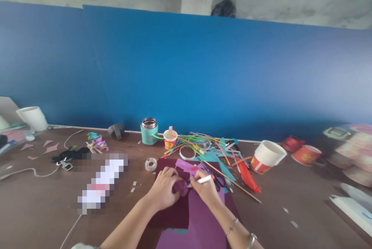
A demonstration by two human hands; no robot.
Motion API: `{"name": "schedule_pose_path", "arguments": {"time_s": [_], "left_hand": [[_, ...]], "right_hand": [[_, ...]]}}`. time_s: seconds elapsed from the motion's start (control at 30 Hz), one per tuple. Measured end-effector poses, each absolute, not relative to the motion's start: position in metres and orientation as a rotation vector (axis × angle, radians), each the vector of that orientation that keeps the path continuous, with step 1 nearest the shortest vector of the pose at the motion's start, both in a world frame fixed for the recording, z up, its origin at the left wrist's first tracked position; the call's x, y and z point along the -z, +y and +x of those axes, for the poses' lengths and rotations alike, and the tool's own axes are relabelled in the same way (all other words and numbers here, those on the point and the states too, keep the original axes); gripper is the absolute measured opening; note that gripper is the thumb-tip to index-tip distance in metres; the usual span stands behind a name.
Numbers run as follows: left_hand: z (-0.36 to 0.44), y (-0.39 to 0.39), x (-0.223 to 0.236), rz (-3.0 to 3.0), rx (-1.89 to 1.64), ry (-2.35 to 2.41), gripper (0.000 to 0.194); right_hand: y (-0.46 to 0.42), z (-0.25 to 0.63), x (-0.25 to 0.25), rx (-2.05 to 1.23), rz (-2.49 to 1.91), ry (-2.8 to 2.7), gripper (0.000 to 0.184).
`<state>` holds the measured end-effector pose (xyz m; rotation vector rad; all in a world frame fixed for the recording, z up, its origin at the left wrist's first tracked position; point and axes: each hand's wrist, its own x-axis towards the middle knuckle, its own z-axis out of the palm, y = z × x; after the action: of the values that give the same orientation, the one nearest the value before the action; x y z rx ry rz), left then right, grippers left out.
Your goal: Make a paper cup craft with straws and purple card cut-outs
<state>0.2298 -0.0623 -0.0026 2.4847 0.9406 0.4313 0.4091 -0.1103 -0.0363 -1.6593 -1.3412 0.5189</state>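
My right hand [205, 190] is closed around a white marker [205, 179] with a red end, its tip pointing left. The tip meets a small round purple piece [182, 188], whose exact kind I cannot make out. My left hand [165, 188] curls its fingers over the left side of that piece and holds it down. Under both hands lie purple paper [205, 218] and a dark maroon sheet [174, 214]. Dark-handled scissors [220, 182] lie just right of my right hand, partly hidden.
Behind the hands are a tape roll [150, 164], a teal jar [149, 132], a small cup [170, 139] and a heap of colourful pipe cleaners [200, 142]. A thin wooden stick [232, 182] and stacked paper cups [266, 157] are at right. A blue partition [186, 71] bounds the table.
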Motion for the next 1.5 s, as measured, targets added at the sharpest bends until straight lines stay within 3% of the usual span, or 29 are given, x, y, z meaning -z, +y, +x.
{"name": "schedule_pose_path", "arguments": {"time_s": [1.5], "left_hand": [[0.225, -0.048, 0.012, 2.463, -0.607, 0.955, 0.030]], "right_hand": [[-0.119, 0.408, 0.017, -0.797, -1.485, -1.050, 0.028]]}}
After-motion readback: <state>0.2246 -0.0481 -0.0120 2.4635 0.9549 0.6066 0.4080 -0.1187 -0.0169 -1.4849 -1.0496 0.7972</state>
